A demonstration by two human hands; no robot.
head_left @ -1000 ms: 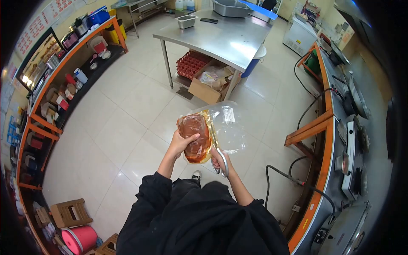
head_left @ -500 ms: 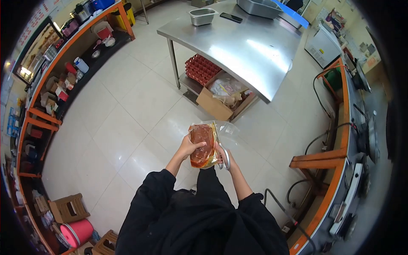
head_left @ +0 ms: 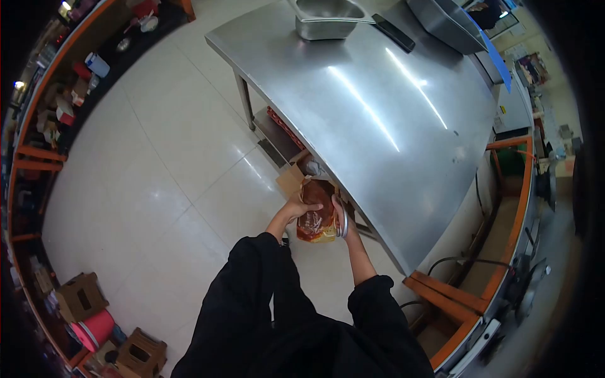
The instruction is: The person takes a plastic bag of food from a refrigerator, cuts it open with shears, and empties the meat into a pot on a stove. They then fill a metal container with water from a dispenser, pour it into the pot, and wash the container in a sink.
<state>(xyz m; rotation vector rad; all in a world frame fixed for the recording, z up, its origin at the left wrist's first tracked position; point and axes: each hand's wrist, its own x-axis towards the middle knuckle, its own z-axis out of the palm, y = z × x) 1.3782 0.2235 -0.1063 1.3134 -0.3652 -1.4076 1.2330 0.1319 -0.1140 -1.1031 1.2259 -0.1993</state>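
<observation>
A clear plastic packet [head_left: 317, 214] with reddish-brown contents is held in front of the body, beside the steel table's edge. My left hand [head_left: 295, 210] grips its left side, the thumb lying over the front. On the right side, my right hand [head_left: 341, 217] is wrapped round the packet's edge and also has the silvery handles of what looks like scissors [head_left: 343, 225]. The blades cannot be made out.
The steel table [head_left: 353, 107] carries a small metal pan [head_left: 326, 28], a dark phone [head_left: 394, 33] and a larger metal tray [head_left: 446, 25]. A cardboard box [head_left: 290, 180] is beneath it. Orange-framed stands line both sides; brown stools [head_left: 142, 354] are at lower left.
The steel table is now much nearer and fills more of the view. The packet and both hands have come up beside its edge, still in the same hold.
</observation>
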